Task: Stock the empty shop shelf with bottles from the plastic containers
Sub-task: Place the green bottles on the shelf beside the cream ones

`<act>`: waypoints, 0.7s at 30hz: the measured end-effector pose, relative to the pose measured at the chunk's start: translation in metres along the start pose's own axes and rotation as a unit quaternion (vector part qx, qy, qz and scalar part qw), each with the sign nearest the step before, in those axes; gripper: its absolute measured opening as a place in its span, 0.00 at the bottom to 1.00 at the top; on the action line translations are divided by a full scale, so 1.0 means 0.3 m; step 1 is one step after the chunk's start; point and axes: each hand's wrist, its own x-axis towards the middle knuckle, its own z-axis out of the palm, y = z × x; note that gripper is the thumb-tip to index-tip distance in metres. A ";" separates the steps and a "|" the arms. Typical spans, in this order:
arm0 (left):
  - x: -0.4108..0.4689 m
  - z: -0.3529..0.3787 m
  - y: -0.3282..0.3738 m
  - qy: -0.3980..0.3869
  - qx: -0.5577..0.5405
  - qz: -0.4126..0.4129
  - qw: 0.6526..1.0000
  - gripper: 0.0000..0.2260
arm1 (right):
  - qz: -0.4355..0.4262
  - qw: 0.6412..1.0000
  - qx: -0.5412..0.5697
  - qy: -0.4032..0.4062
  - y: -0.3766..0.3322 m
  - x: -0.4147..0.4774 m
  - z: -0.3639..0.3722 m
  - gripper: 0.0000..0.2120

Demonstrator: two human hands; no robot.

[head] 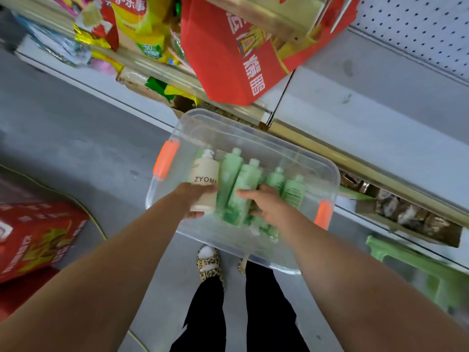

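Note:
A clear plastic container (314, 171) with orange latches stands on the floor in front of the shelving. Inside lie several green bottles (229, 174) and one beige pump bottle (206, 181) marked ZYOME. My left hand (194, 199) is closed around the lower part of the beige pump bottle. My right hand (266, 203) grips a green bottle (243, 189) in the middle of the container. The empty white shelf (380, 118) lies to the right, behind the container, under a pegboard back panel.
A red carton (228, 59) hangs over the shelf edge above the container, with snack bags (137, 24) to its left. Another red box (38, 237) sits on the floor at left. A green plastic stool (431, 270) stands at right. My feet are just below the container.

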 end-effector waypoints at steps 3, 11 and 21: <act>-0.112 0.003 0.009 -0.080 -0.069 0.018 0.994 0.16 | 0.010 0.993 0.096 -0.062 -0.002 -0.110 -0.046 0.18; -0.485 0.030 0.050 -0.182 -0.052 0.174 0.966 0.18 | -0.053 0.939 0.300 -0.162 0.005 -0.433 -0.163 0.34; -1.026 0.125 0.234 -0.283 0.022 0.390 0.876 0.28 | -0.272 0.917 0.244 -0.158 -0.165 -0.963 -0.355 0.50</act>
